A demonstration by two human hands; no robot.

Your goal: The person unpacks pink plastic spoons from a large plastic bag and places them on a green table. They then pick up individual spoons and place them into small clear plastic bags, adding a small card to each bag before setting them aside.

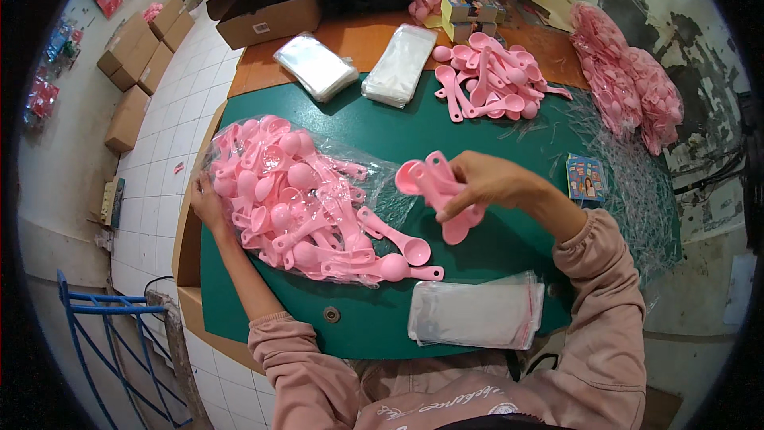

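Note:
My right hand [497,183] is closed round several pink measuring scoops [434,179], held above the green tabletop. A large clear plastic bag [298,199] full of the same pink scoops lies on the left half of the table. At its left edge my left hand [207,203] grips the plastic, its fingers partly hidden by the bag. Two loose scoops [414,250] stick out of the bag's mouth toward the right. A loose heap of pink scoops [497,76] lies at the far right of the table.
Flat clear bags [476,314] are stacked at the near edge, with two more stacks [317,66] [398,64] at the back. A small printed box [585,177] lies right, beside crumpled plastic film [629,183]. Bagged pink scoops [621,72] stand behind. An open carton [270,16] sits back left.

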